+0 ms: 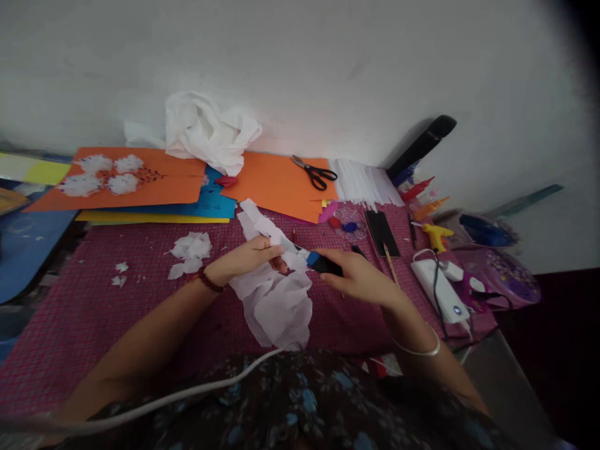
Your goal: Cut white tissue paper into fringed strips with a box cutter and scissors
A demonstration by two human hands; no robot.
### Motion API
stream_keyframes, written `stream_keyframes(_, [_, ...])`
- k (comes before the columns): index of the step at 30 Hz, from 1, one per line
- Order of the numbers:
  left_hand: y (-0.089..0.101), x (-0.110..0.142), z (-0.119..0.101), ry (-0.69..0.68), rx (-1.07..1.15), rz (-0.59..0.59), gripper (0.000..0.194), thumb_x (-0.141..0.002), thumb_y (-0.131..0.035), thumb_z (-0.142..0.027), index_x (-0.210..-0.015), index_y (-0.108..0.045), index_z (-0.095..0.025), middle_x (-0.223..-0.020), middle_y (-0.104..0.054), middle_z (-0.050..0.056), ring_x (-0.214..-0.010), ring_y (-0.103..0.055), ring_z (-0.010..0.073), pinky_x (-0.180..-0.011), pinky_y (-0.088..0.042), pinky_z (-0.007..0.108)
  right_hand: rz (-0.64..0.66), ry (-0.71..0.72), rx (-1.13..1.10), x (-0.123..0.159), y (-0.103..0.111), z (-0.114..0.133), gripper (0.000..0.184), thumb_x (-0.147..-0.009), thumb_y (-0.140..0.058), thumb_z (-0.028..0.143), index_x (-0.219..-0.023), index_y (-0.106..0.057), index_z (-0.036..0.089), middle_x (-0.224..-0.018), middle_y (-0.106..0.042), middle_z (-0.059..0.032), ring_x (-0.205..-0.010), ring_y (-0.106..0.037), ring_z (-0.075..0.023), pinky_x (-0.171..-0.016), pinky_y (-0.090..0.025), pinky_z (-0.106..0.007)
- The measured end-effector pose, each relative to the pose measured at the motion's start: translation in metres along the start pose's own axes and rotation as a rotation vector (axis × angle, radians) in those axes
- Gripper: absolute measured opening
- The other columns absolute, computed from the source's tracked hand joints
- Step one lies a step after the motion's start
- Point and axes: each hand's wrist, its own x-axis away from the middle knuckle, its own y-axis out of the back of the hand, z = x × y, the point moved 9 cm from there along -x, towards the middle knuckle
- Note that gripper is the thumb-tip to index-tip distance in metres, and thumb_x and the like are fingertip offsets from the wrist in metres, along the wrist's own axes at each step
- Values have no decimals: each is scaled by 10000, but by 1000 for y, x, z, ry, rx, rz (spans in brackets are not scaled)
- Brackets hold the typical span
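A craft corner, in a home or a small studio, fills a table point(150, 250) pushed against a plain pale wall point(300, 75) and spread with a magenta checked cloth; orange sheets point(281, 181) lie along the far side, the one at left bearing a picture of fluffy white blossoms point(124, 164), with crumpled white tissue point(206, 128) beside it and black-handled scissors point(316, 172) resting on the one nearer the middle, while at right stand or lie bottles of red point(417, 189) and orange point(431, 208) color, a yellow glue gun point(437, 236), a phone point(382, 233) and a white power strip point(440, 290), everyday goods rather than shop or laboratory fittings
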Motion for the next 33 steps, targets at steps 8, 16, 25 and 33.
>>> stream_keyframes(8, [2,-1,0,-44,-5,11,415,-943,-563,-402,-688,-806,-183,-766,-810,100,-705,-733,190,-749,-544,267,19,10,-5,6,2,-1,460,-903,-581,248,-1350,-652,164,-1200,-770,-113,-1033,-722,-268,-917,-531,-389])
stream_keyframes(16, [-4,-3,6,-12,-25,-31,348,-917,-610,-339,-672,-808,-191,-745,-804,84,-685,-726,179,-707,-525,239,-2,2,-33,2,-4,-5,471,-875,-604,217,-1341,-662,175,-1195,-776,-107,-1031,-721,-260,-923,-530,-378])
stream_keyframes(25, [-6,-4,8,2,51,-58,230,-845,-673,-270,-678,-815,-201,-727,-796,71,-660,-700,173,-661,-513,237,42,4,-105,2,-9,-7,426,-874,-608,214,-1293,-684,192,-1175,-781,-79,-1008,-722,-243,-888,-528,-350])
stream_keyframes(33, [-13,-2,13,15,282,3,74,-723,-782,-200,-789,-795,-170,-781,-786,43,-703,-689,158,-658,-506,232,24,-27,-119,-1,-9,-6,435,-873,-621,241,-1302,-671,187,-1188,-779,-92,-1034,-724,-268,-907,-536,-388])
